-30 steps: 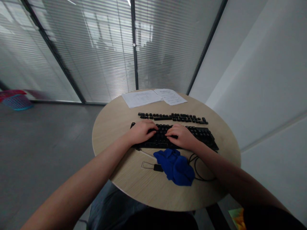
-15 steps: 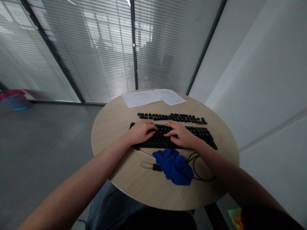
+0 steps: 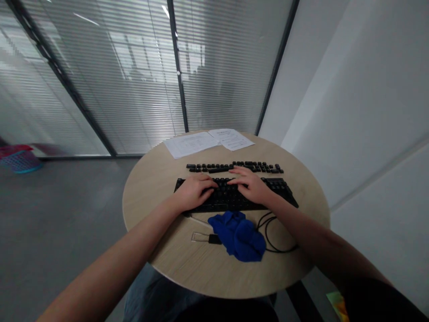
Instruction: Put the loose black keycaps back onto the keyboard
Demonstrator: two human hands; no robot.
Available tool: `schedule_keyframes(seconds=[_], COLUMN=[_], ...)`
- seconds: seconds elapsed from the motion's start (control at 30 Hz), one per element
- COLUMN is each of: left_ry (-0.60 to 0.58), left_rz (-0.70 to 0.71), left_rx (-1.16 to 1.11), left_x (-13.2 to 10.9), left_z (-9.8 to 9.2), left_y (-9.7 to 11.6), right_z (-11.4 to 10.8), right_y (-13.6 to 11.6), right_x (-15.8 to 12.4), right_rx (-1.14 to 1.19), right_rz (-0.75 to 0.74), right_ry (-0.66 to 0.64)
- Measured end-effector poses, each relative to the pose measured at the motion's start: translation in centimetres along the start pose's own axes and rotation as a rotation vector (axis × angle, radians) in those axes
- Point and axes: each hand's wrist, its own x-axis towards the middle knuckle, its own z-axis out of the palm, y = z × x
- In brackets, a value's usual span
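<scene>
A black keyboard [image 3: 278, 190] lies across the middle of a round wooden table [image 3: 154, 188]. My left hand [image 3: 193, 191] rests on its left half, fingers curled down onto the keys. My right hand [image 3: 252, 185] lies on the centre of the keyboard with its fingers stretched forward to the far edge, the fingertips close to a row of loose black keycaps [image 3: 234, 167] laid out just behind it. Neither hand holds anything that I can see.
A crumpled blue cloth [image 3: 238, 235] lies in front of the keyboard, beside a small wire keycap puller [image 3: 205, 237] and a looped black cable [image 3: 276, 235]. Two paper sheets [image 3: 208, 141] sit at the table's far edge. Glass partitions with blinds stand behind; a basket [image 3: 18, 158] is far left.
My right hand has reached a little farther forward over the keyboard toward the row of keycaps. The camera has shifted slightly; my left hand stays put.
</scene>
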Motion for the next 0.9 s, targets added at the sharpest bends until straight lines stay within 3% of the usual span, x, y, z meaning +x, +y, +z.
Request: schedule_keyframes(seconds=[0.1,0.17,0.33,0.47,0.57,0.67,0.9], left_ry=[-0.026,-0.061,-0.135,-0.115,-0.097,-0.086,-0.051], left_rz=[0.053,0.079,0.070,0.066,0.070,0.073,0.073], left_rx=[0.003,0.025,0.079,0.101,0.121,0.126,0.148], left_x=[0.1,0.1,0.1,-0.1,-0.3,-0.4,-0.6], left_z=[0.0,0.3,1.0,1.0,1.0,1.1,1.3], left_y=[0.8,1.2,1.4,1.2,1.2,1.2,1.1], right_z=[-1.3,-1.8,-1.4,-2.0,-3.0,-3.4,-1.7], right_y=[0.5,0.8,2.0,3.0,3.9,5.5,10.7], right_x=[0.1,0.1,-0.3,-0.2,0.9,3.0,8.7], right_rx=[-0.017,-0.040,-0.082,-0.151,-0.230,-0.295,-0.345], right_rz=[0.062,0.082,0.091,0.132,0.189,0.272,0.575], right_ry=[0.204,0.270,0.306,0.343,0.249,0.045,-0.310])
